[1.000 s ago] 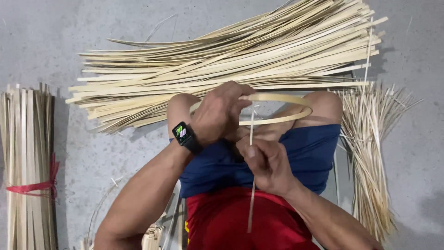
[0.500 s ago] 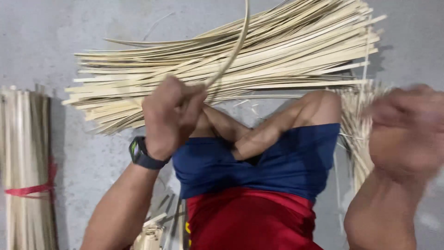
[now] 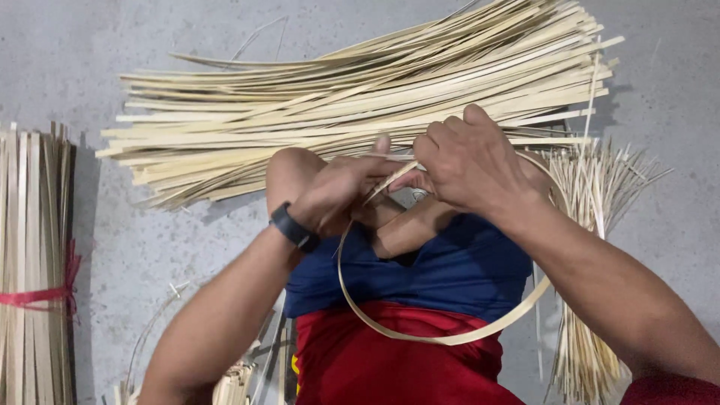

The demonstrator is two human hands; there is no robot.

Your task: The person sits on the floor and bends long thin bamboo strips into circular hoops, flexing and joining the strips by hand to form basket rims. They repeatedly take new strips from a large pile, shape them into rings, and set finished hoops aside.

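Hoop: a thin pale bamboo strip bent into a loop (image 3: 420,330) is held over the lap, its lower curve hanging across the red shorts (image 3: 390,360) and its ends brought together between the two hands
Left hand: the left hand (image 3: 337,195) is closed around the strip ends near the top of the loop, fingers curled tight and thumb pressed on the strip; a black wristwatch (image 3: 294,227) is worn on the wrist
Right hand: the right hand (image 3: 472,161) is seen from the back, fingers bent inward and pinched at the same crossing point, touching the left hand; what lies under the fingertips is hidden
Legs: the knees are drawn up under the hands, covered by blue cloth (image 3: 442,270) above the red shorts
Pile ahead: a large loose heap of flat pale bamboo slats (image 3: 360,97) is laid crosswise on the grey concrete floor (image 3: 150,247), just beyond the hands
Bundle at left: a stack of longer slats tied with a red band (image 3: 34,296) is placed at the left edge, well apart from the hands
Bundle at right: a sheaf of thin bamboo splints (image 3: 592,225) is spread beside the right forearm, partly behind the loop
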